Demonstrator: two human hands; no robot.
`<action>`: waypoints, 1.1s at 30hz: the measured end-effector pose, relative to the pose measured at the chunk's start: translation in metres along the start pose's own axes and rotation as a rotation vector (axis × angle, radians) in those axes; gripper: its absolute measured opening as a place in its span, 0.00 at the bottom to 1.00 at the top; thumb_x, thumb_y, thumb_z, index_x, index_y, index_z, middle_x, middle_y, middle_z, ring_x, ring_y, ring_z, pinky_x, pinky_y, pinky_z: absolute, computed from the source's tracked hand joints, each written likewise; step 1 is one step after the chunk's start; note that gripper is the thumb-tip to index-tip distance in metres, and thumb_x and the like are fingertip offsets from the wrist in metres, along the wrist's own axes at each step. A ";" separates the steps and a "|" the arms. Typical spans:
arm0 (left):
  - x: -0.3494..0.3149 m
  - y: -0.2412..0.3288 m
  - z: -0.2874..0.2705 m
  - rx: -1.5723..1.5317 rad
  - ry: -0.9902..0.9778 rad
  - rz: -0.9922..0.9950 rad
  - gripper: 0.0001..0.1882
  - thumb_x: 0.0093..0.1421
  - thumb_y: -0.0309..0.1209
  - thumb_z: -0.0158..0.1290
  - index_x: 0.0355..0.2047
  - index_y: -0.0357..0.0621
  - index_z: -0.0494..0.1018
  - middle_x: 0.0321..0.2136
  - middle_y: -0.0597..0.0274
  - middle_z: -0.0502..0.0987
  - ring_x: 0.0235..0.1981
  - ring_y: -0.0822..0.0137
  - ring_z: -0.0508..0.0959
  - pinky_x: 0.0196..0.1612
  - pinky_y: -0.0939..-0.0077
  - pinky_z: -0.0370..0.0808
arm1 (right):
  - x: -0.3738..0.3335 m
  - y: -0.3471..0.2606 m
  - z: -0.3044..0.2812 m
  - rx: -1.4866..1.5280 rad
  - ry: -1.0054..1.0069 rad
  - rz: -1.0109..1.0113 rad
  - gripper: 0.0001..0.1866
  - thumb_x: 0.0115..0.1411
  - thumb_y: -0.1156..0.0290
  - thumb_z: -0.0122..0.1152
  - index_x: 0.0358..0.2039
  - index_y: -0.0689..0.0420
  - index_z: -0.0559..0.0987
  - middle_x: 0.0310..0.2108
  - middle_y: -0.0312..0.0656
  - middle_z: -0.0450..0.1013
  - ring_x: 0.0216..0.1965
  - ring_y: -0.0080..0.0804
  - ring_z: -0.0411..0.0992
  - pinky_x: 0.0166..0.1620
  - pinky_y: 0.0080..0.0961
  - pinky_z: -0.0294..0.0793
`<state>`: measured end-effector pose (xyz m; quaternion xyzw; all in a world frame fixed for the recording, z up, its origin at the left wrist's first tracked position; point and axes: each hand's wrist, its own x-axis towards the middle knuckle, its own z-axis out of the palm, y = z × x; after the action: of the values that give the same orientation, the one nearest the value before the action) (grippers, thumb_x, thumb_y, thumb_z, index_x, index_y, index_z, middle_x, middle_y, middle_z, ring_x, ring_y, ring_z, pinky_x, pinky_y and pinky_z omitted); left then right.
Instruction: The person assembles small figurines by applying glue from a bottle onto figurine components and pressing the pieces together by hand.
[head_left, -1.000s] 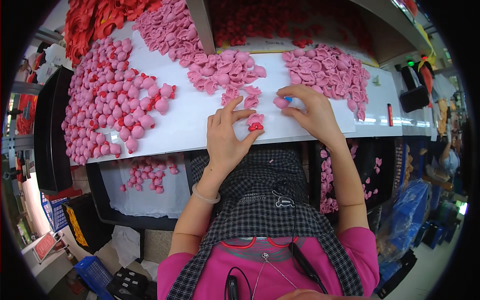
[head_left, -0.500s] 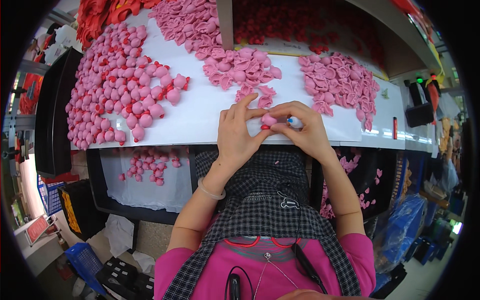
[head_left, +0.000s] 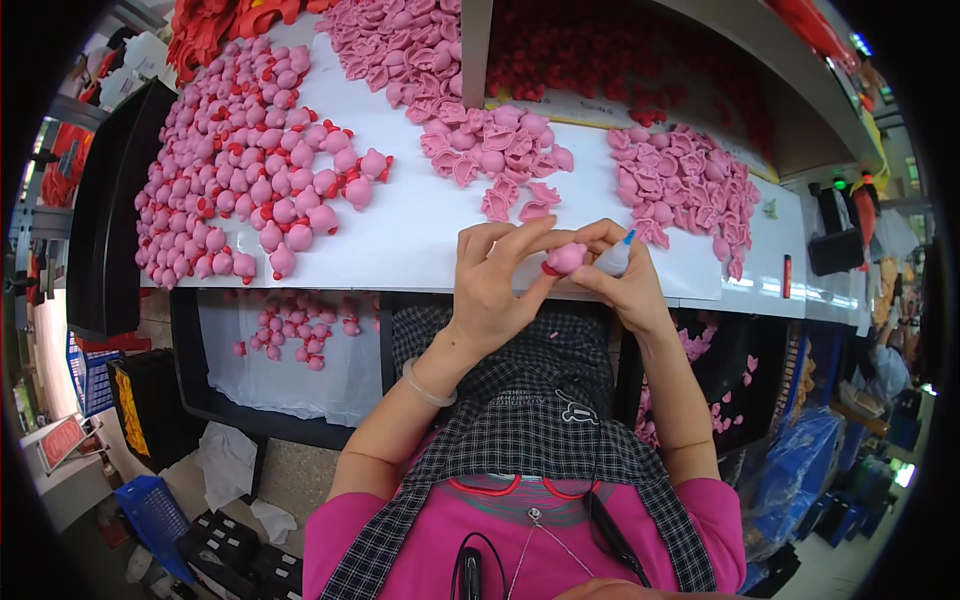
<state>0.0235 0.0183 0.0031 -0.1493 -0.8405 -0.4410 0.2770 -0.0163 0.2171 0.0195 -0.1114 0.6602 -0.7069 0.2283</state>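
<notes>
My left hand point(head_left: 492, 283) and my right hand point(head_left: 622, 283) meet above the front edge of the white table point(head_left: 420, 235). Between their fingertips they pinch a small pink rubber toy piece with a red part point(head_left: 563, 259). My right hand also grips a small clear glue bottle with a blue tip point(head_left: 616, 256), pointing up beside the piece. Just behind the hands lie loose pink hollow shells point(head_left: 495, 150). A big heap of finished pink round figures with red tips point(head_left: 255, 190) covers the table's left part.
More pink shells point(head_left: 685, 185) lie at the right, red pieces point(head_left: 215, 20) at the back left. A white-lined bin under the table point(head_left: 290, 345) holds several pink figures. A black tray point(head_left: 105, 200) stands at the left, a blue crate point(head_left: 150, 510) on the floor.
Both hands drew back from the shell piles toward the table's front edge and came together. They now pinch the pink piece closer between them, with the bottle's tip raised beside it.
</notes>
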 end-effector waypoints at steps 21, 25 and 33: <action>-0.010 0.014 -0.008 -0.688 0.004 -0.243 0.08 0.54 0.25 0.66 0.32 0.48 0.78 0.50 0.57 0.74 0.61 0.53 0.67 0.62 0.55 0.63 | -0.008 0.003 0.021 0.169 -0.040 -0.477 0.08 0.63 0.65 0.66 0.38 0.53 0.78 0.46 0.57 0.76 0.28 0.20 0.71 0.28 0.12 0.68; -0.012 0.017 -0.007 -0.707 -0.004 -0.270 0.08 0.54 0.26 0.66 0.32 0.48 0.78 0.51 0.57 0.74 0.63 0.52 0.66 0.63 0.55 0.63 | -0.012 0.002 0.022 0.238 -0.040 -0.473 0.04 0.62 0.74 0.65 0.36 0.58 0.79 0.45 0.54 0.77 0.48 0.40 0.77 0.51 0.34 0.78; -0.008 0.025 -0.008 -0.590 0.023 -0.193 0.08 0.54 0.25 0.66 0.34 0.47 0.78 0.49 0.56 0.74 0.61 0.53 0.67 0.61 0.58 0.64 | -0.016 0.013 0.024 0.309 0.024 -0.446 0.09 0.63 0.64 0.66 0.37 0.51 0.76 0.45 0.55 0.76 0.26 0.19 0.69 0.25 0.11 0.66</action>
<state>0.0452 0.0259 0.0180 -0.1379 -0.6834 -0.6917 0.1883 0.0112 0.2034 0.0111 -0.2093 0.5061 -0.8334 0.0734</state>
